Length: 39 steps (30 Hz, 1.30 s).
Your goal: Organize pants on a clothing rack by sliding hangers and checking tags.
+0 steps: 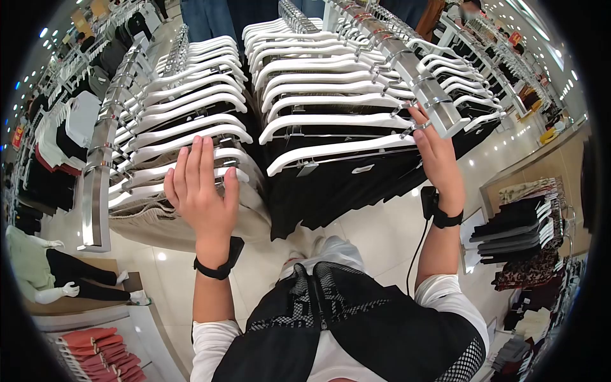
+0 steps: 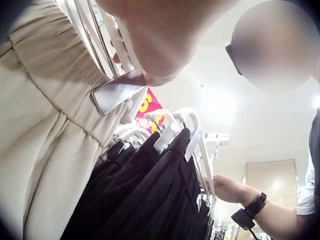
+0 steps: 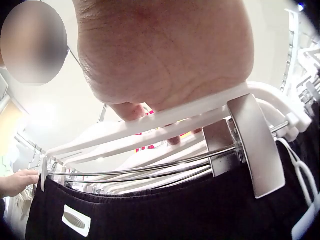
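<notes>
My left hand [image 1: 203, 188] rests with straight fingers across white clothes hangers [image 1: 191, 140] on the left rail, its thumb apart. Beige trousers [image 2: 45, 110] with a gathered waist hang beside it. At the right rail's near end my right hand [image 1: 439, 162] holds the front white hanger [image 1: 344, 151] near its hook. In the right wrist view its fingertips [image 3: 173, 140] show beyond the front hanger bar. From this hanger hang black trousers [image 1: 337, 188], held by metal clips [image 3: 256, 150], with a small pale tag [image 3: 76, 220] at the waist.
Two metal rails, left [image 1: 95, 204] and right [image 1: 414, 73], carry rows of hangers with a gap between. A mannequin [image 1: 70, 267] reclines at lower left by folded red clothes [image 1: 105, 353]. More clothes racks [image 1: 515, 232] stand at right. A person [image 1: 468, 13] shows far off.
</notes>
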Each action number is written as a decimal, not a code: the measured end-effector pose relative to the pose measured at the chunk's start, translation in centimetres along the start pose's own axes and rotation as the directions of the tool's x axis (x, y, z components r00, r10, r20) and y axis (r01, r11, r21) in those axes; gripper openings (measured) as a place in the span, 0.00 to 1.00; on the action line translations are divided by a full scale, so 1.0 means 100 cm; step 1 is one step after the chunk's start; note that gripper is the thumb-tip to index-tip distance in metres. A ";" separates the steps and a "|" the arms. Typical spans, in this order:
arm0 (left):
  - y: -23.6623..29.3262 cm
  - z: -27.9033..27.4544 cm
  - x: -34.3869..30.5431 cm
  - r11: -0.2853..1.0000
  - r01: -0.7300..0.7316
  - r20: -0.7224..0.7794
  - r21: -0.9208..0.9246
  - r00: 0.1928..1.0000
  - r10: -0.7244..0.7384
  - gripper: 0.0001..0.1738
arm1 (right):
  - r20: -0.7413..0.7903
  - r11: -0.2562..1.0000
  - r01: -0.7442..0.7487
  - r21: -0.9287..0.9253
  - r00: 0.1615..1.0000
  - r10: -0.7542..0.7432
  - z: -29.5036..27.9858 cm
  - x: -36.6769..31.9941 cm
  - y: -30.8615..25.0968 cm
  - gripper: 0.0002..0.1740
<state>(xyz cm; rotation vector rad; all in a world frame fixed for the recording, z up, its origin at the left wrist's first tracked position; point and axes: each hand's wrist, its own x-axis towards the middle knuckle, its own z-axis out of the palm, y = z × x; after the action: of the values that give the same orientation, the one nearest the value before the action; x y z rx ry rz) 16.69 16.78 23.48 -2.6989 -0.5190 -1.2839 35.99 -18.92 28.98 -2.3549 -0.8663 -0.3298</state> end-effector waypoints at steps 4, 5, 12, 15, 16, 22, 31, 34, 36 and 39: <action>-0.002 0.001 0.000 1.000 -0.005 -0.008 0.022 1.000 0.005 0.30 | -0.014 0.999 0.022 -0.035 1.000 -0.023 -0.001 0.000 -0.005 0.24; -0.002 0.002 0.000 1.000 -0.007 -0.009 0.024 1.000 0.008 0.30 | -0.018 0.999 0.025 -0.045 1.000 -0.026 -0.002 -0.001 -0.005 0.24; -0.002 0.001 -0.001 1.000 -0.004 -0.010 0.007 1.000 0.004 0.30 | -0.011 0.998 0.024 -0.060 1.000 -0.025 0.001 -0.002 0.004 0.24; 0.000 0.002 -0.001 1.000 0.005 -0.018 0.008 1.000 -0.004 0.30 | -0.020 0.997 0.040 -0.066 0.999 -0.042 0.002 -0.002 0.007 0.24; 0.001 0.002 -0.001 1.000 0.009 -0.019 0.007 1.000 -0.009 0.30 | -0.023 0.996 0.045 -0.074 0.999 -0.047 0.003 -0.003 0.009 0.24; 0.001 0.003 -0.001 1.000 0.017 -0.017 0.003 1.000 -0.017 0.30 | -0.118 0.982 0.137 -0.129 0.981 -0.152 0.006 -0.003 0.009 0.15; 0.002 0.000 -0.001 1.000 0.019 -0.008 0.005 1.000 -0.019 0.30 | -0.060 0.982 0.128 -0.139 0.989 -0.137 0.001 -0.003 0.009 0.25; 0.002 0.000 -0.001 1.000 0.013 -0.008 0.009 1.000 -0.013 0.30 | -0.073 0.979 0.132 -0.154 0.987 -0.145 0.004 -0.003 0.012 0.26; 0.001 -0.001 -0.002 1.000 0.007 -0.007 0.011 1.000 -0.007 0.31 | -0.115 0.973 0.164 -0.160 0.976 -0.183 0.005 -0.002 0.011 0.20; 0.001 -0.001 -0.002 1.000 0.000 -0.004 0.024 1.000 0.000 0.31 | -0.156 0.971 0.188 -0.145 0.965 -0.210 0.007 -0.001 0.009 0.15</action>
<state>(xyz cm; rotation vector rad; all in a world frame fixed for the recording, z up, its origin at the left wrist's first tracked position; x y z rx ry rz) 16.55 16.64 23.35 -2.6768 -0.5306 -1.2746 36.55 -19.08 27.99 -2.3184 -1.0281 -0.6789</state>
